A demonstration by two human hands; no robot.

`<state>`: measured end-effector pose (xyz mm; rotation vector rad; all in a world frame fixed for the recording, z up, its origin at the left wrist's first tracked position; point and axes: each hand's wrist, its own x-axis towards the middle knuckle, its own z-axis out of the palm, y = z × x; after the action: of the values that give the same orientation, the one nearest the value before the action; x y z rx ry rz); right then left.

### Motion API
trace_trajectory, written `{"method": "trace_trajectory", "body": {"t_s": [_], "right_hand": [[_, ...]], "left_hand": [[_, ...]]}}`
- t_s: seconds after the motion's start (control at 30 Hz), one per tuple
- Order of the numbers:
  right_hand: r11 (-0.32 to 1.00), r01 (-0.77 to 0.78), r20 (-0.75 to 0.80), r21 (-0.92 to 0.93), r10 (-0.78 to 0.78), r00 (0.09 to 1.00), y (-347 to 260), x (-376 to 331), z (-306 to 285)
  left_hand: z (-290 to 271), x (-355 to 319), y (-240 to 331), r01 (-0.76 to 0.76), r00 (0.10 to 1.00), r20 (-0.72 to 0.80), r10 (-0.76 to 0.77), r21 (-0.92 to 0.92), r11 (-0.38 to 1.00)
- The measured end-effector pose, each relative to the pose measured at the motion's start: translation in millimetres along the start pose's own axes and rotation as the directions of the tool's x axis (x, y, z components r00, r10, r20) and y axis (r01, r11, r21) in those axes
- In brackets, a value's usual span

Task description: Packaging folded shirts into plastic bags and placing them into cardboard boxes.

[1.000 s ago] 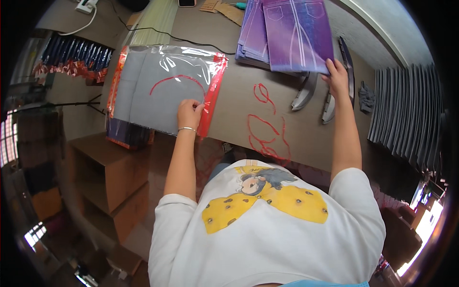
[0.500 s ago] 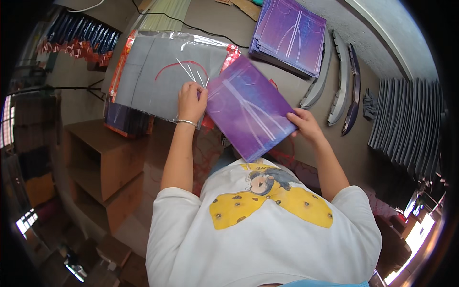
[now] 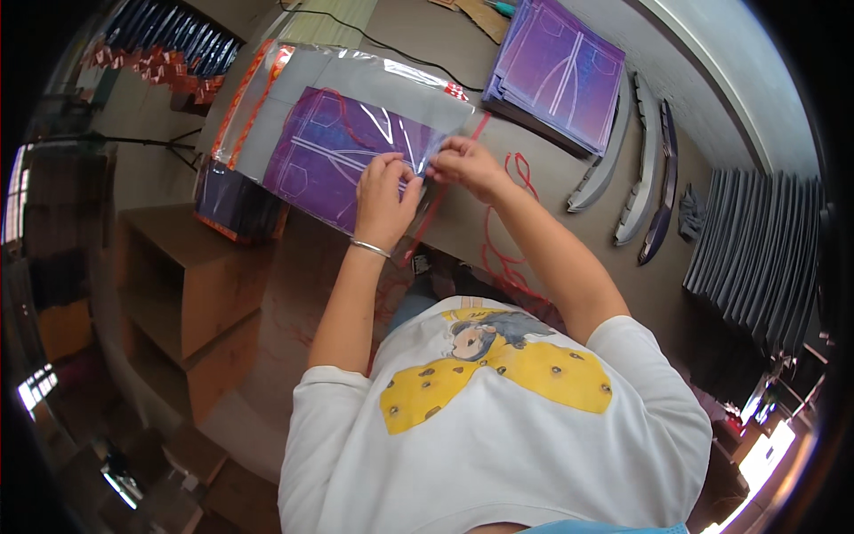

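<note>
A purple printed panel (image 3: 307, 165) with a pocket-and-seam pattern lies tilted at the left of the table, under shiny clear film. This film seems to be a clear plastic bag (image 3: 449, 120), with a red curved line across it, lying over grey sheets (image 3: 307, 71). My left hand (image 3: 387, 198), with a silver bangle at the wrist, is closed at the bag's right end, fingers bent against the film. Close beside it, my right hand (image 3: 469, 167) pinches the bag's edge between thumb and fingers. The exact grip of the left fingertips is partly hidden.
Purple printed panels (image 3: 556, 76) are stacked at the back. Curved grey strips (image 3: 637, 169) lie right of them, then a long row of grey folded pieces (image 3: 752, 258). Red cord (image 3: 491, 240) trails near the front edge. A brown box shelf (image 3: 209, 276) stands lower left.
The purple panel has gone from between my hands to under the clear film at the left. My right hand has moved left and let go of the panel; it now pinches the bag's edge.
</note>
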<state>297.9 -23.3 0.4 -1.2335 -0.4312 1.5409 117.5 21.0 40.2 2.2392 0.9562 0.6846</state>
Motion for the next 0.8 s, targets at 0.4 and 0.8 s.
{"method": "trace_trajectory", "body": {"t_s": [0.4,0.8], "right_hand": [[0.176,0.467,0.309,-0.867,-0.545,0.779,15,22,39],[-0.069,0.330,0.300,-0.941,-0.620,0.725,-6,104,121]], "left_hand": [[-14,-6,30,0.006,1.000,0.001,-0.006,-0.098,0.995],[-26,1,46,0.003,0.993,-0.114,-0.009,-0.052,0.999]]}}
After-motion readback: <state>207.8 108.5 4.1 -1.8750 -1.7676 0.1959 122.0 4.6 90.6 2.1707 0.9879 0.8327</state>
